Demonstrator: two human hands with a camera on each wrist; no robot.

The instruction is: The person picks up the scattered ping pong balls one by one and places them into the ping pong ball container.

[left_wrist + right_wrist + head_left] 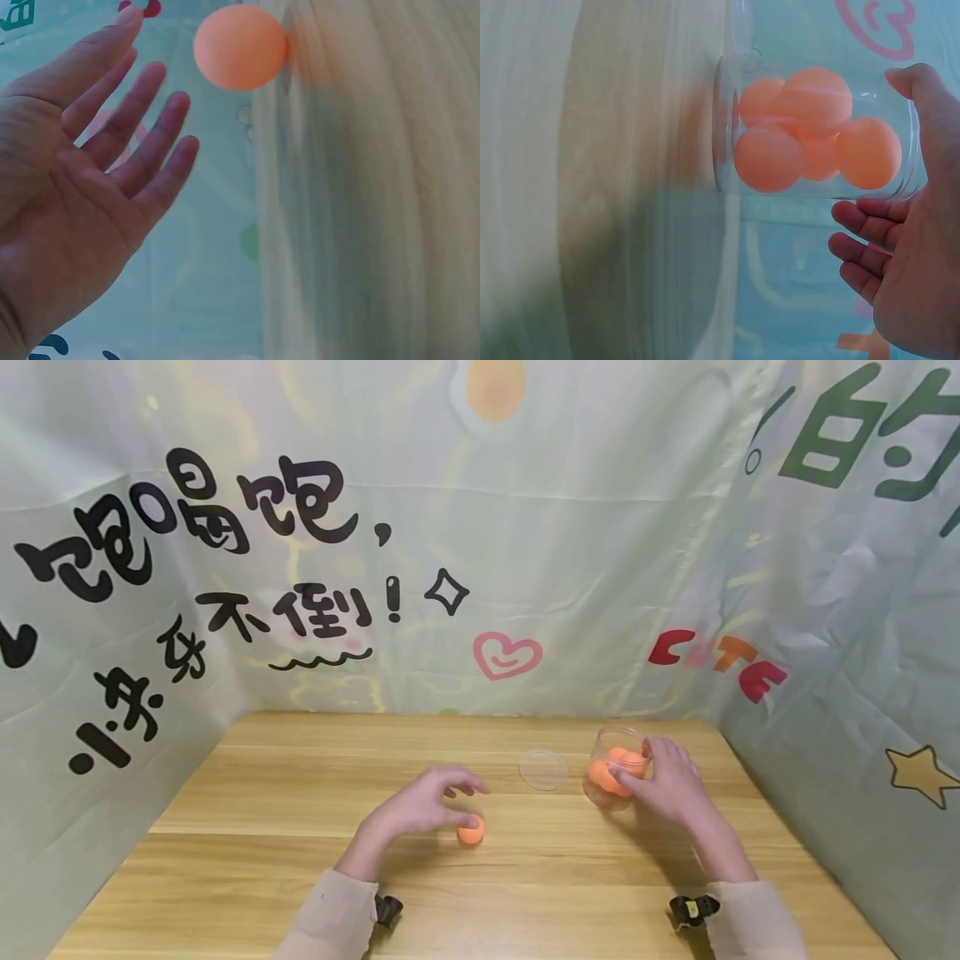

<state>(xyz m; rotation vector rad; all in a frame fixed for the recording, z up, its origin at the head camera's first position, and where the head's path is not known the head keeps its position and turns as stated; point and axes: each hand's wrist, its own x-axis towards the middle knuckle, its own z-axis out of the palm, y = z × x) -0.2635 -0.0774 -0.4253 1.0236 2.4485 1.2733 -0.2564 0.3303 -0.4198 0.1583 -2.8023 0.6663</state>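
Note:
My left hand (427, 800) hovers over the table with its fingers spread and nothing held. Just below its thumb, an orange ping-pong ball (471, 831) lies on the wood; in the left wrist view the ball (240, 48) sits apart from the fingertips. At the right, my right hand (670, 783) holds a clear jar (618, 737) near its rim, thumb on one side and curled fingers on the other. The jar stands upright with several orange ping-pong balls (769, 157) inside. A clear round lid (543, 769) lies flat to the left of the jar.
The wooden table (300, 827) is bounded by printed cloth (600, 568) behind and on both sides. The jar stands toward the back right, not far from the table's right edge. A dark wrist device (693, 910) is strapped by each sleeve.

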